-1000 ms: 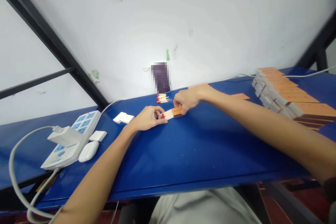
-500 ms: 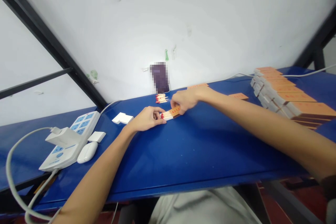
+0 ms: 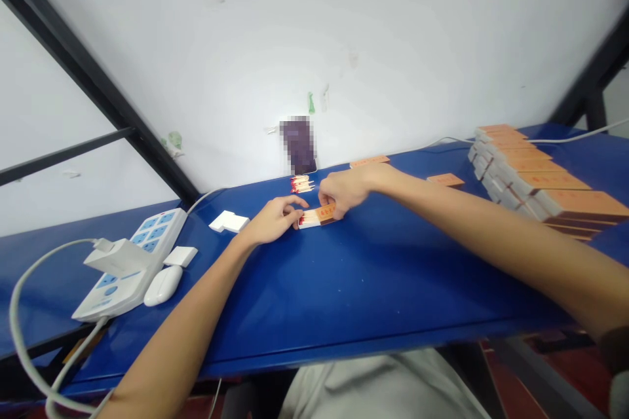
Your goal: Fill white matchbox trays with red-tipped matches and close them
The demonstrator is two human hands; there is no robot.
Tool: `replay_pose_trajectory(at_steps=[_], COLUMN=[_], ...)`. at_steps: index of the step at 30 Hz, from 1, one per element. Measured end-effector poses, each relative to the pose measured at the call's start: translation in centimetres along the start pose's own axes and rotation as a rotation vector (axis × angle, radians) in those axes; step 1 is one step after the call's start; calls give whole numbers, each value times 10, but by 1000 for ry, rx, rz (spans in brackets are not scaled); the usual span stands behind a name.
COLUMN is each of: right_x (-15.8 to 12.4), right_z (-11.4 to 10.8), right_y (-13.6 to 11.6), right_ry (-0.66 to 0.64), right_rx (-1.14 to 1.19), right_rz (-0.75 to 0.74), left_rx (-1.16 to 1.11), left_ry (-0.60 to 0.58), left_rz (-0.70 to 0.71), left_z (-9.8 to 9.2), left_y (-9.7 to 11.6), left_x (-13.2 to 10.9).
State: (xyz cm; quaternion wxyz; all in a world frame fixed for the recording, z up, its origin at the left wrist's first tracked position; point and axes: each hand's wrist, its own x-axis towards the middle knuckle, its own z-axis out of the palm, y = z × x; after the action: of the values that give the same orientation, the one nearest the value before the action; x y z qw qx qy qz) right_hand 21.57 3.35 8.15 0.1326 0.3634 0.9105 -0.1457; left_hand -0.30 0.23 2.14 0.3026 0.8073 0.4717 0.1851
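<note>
Power strip [image 3: 156, 234] at left on the blue table [image 3: 344, 288], then left hand [image 3: 275, 219], grip apart, fingertips by the left end of the matchbox tray. Matchbox [image 3: 325, 214] is mid-table (tray part-way out, red-tipped matches showing), just nearer than the loose matches [image 3: 301, 184]. Right hand [image 3: 339, 195] has its grip clamped on the sleeve's right end; matchbox stack [image 3: 545, 173] sits far right.

A single head-worn camera looks forward and down from just behind the near edge of the counter [image 3: 373, 294], the left hand [image 3: 272, 219] and right hand [image 3: 346, 191] mid-view, facing the wall [image 3: 407, 46].
</note>
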Motion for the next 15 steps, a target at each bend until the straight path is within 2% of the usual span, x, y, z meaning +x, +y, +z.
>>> replay_pose_trajectory(at_steps=[9,15], right_x=[7,7], right_z=[7,8], right_y=[5,-6], right_ry=[30,72], right_rx=[13,-35], right_rz=[-82,-148], left_rx=[-6,-47], left_ry=[1,-12], left_rz=[3,36], left_z=[0,4], left_y=[3,2], left_x=[-1,0])
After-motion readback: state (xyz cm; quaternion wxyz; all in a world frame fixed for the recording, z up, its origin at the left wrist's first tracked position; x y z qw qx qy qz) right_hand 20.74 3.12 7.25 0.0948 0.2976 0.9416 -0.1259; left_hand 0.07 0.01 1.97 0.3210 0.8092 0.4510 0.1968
